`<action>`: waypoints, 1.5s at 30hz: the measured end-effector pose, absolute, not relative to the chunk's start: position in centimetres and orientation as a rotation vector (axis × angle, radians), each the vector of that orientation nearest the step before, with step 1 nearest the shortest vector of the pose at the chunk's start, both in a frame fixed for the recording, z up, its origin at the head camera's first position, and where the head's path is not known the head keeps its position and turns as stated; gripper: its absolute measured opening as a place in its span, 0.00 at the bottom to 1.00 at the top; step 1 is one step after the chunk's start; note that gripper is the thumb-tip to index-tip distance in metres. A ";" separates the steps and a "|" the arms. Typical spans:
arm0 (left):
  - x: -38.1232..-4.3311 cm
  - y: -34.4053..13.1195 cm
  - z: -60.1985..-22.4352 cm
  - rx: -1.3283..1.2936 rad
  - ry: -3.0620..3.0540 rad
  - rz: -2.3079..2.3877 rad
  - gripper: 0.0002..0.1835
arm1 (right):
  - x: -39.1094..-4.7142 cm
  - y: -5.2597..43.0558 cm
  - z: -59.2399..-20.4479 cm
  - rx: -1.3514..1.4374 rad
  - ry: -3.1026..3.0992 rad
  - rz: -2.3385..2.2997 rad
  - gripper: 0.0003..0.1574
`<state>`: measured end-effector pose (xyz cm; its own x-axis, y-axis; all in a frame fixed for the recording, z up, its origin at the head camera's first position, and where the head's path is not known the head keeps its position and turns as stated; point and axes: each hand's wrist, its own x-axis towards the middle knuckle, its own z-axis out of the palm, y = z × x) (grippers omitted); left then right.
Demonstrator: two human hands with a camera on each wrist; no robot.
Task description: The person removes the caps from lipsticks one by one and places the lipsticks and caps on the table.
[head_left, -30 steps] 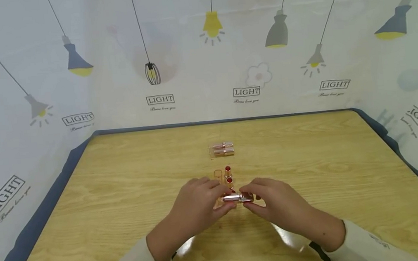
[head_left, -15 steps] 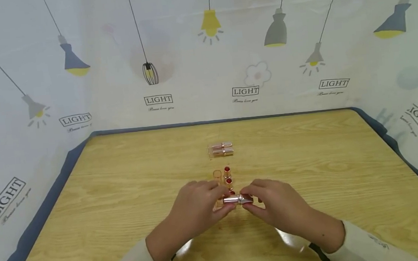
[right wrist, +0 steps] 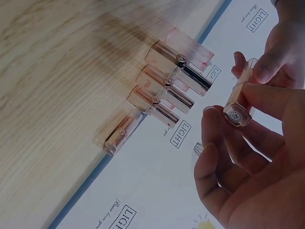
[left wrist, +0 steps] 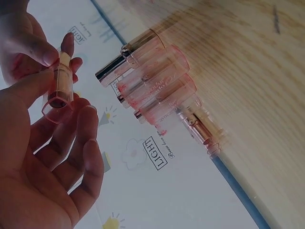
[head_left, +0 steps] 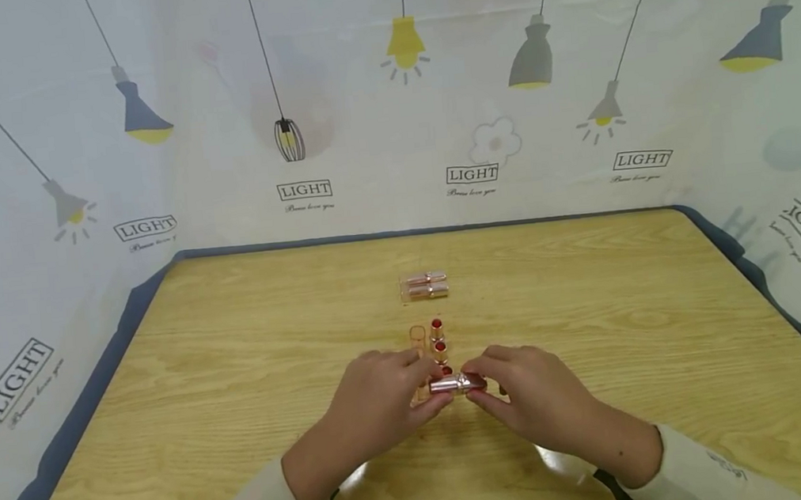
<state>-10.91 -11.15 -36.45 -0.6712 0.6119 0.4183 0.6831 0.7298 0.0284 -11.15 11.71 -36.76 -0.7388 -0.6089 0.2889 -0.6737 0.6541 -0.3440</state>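
Rose-gold and clear, a lipstick (head_left: 458,384) is held crosswise at the lower centre of the frame, over the pale wood-grain desk (head_left: 237,344). My left fingers (left wrist: 87,125) pinch its clear-capped end, while my right fingers (right wrist: 212,126) pinch the opposite end, where a round label shows on the base in the right wrist view. Just beyond, at the centre of the frame, uncapped lipsticks (head_left: 437,334) with red tips stand in a line, the nearest partly hidden by the one I hold. Clear caps (head_left: 418,337) stand just to their left, the nearer of them partly covered by my left fingers. Farther up the frame, two capped lipsticks (head_left: 428,289) lie side by side, caps pointing left. White sleeves (head_left: 705,461) reach in from the lower corners; a white backdrop (head_left: 369,141) printed with hanging lamps fills the top.
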 end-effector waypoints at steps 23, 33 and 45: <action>-10.8 -12.6 -36.5 -1.013 -2.593 -0.266 0.14 | -10.9 12.3 -36.8 1.080 -2.744 0.692 0.12; -10.5 -13.4 -36.5 -0.958 -2.624 -0.268 0.13 | -10.7 12.6 -36.9 1.030 -2.773 0.714 0.12; -10.2 -13.9 -36.8 -0.916 -2.676 -0.292 0.12 | -10.4 12.9 -37.4 0.968 -2.729 0.737 0.13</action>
<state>-10.23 -13.89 -36.75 -0.7530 0.5625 0.3414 0.6230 0.7765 0.0947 -10.42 12.92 -37.39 -0.7795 -0.5508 0.2982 -0.6260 0.6702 -0.3987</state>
